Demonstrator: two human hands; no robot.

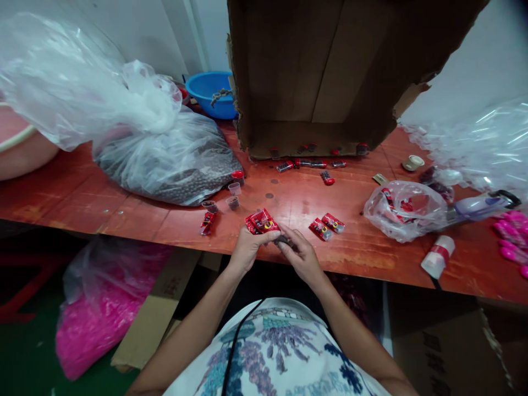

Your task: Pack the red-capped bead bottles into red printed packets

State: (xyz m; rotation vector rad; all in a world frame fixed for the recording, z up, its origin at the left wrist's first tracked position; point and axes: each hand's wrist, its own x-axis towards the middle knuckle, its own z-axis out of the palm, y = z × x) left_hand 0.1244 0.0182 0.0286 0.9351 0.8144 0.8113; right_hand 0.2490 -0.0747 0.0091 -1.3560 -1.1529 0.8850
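My left hand is closed on red printed packets at the front of the table. Fingers of my right hand pinch a small dark-grey piece against the left fingertips; its kind is not clear. To the left lies one red packet, and two more packets lie to the right. Small clear cups stand beyond the left hand: an uncovered cup, a cup with dark contents and a red-topped cup.
A big clear bag of dark beads sits on the left, with a blue basin behind. A cardboard box stands open at the back, several red-capped containers before it. Rightward are a plastic bag of packets and a tape roll.
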